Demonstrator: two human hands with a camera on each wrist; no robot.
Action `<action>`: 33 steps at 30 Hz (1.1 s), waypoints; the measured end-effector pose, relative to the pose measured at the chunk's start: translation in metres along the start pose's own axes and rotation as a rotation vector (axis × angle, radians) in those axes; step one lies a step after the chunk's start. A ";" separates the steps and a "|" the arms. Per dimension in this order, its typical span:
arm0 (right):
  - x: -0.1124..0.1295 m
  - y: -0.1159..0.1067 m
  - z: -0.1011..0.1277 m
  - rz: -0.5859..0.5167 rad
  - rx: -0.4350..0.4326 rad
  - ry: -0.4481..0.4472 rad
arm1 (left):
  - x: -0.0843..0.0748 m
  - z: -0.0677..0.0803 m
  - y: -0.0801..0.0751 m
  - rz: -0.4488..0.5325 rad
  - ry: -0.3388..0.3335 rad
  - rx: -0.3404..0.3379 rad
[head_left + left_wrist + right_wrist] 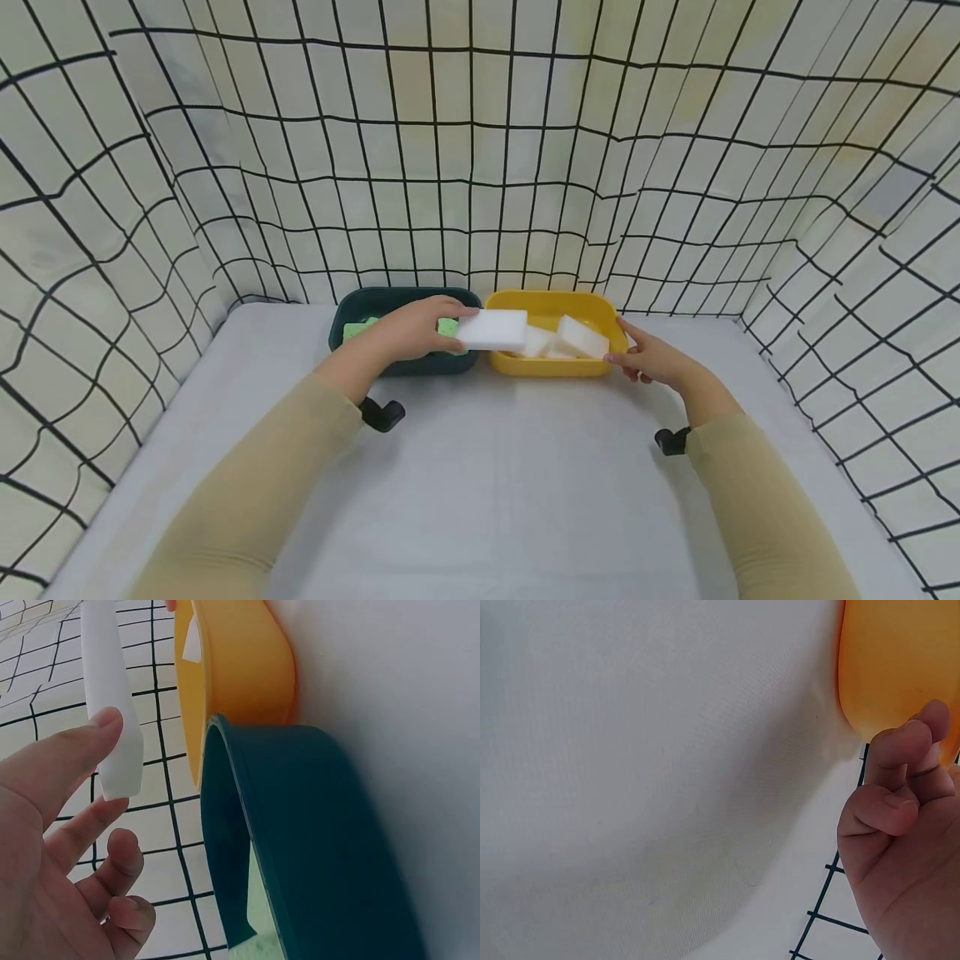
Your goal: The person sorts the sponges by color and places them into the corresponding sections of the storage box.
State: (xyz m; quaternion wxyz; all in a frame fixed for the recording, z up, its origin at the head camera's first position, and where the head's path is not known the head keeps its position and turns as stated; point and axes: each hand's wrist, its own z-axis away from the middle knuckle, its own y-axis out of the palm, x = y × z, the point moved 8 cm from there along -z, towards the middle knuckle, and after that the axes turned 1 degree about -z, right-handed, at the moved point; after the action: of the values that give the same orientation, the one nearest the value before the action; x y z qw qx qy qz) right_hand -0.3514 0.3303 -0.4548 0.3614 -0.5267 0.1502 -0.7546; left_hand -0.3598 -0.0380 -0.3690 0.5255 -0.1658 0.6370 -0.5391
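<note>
Between thumb and fingers, my left hand (418, 327) pinches a white sponge (492, 330), a smooth rectangular block, above where the two tubs meet. The left wrist view shows the thumb on one face of the sponge (112, 750) and a fingertip at its lower end. Below that hand, green sponges (354, 330) lie in a dark teal tub (405, 367), partly hidden by the forearm. A yellow tub (551, 367) to the right holds several white sponges (582, 337). My right hand (651, 357) holds the yellow tub's right end, its other fingers curled below the rim.
Both tubs stand side by side on a white-covered table (495, 492), at its back edge. A black wire grid (471, 175) rises behind them, with more grid on both sides. Black wrist straps (382, 415) show at the sleeves.
</note>
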 end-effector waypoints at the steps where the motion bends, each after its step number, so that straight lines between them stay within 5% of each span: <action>1: 0.000 0.000 0.000 0.001 0.001 -0.001 | -0.001 -0.005 0.001 0.005 -0.002 0.002; 12: -0.005 0.002 -0.001 -0.017 0.013 0.004 | -0.017 -0.046 0.021 0.006 0.030 0.039; 19: -0.004 0.000 -0.004 0.006 0.001 -0.001 | -0.021 -0.065 0.032 0.009 -0.017 0.037; 25: -0.005 -0.001 -0.005 0.008 0.004 0.007 | -0.020 -0.071 0.034 -0.067 -0.058 0.046; 33: -0.004 0.000 -0.003 -0.021 0.011 0.028 | -0.023 -0.089 0.040 -0.170 -0.031 0.067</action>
State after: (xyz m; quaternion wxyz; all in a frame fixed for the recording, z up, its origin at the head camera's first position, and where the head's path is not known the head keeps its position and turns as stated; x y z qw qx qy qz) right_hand -0.3535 0.3330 -0.4587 0.3543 -0.5156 0.1458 -0.7664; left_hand -0.4125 0.0401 -0.4037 0.4931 -0.2098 0.5939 -0.6001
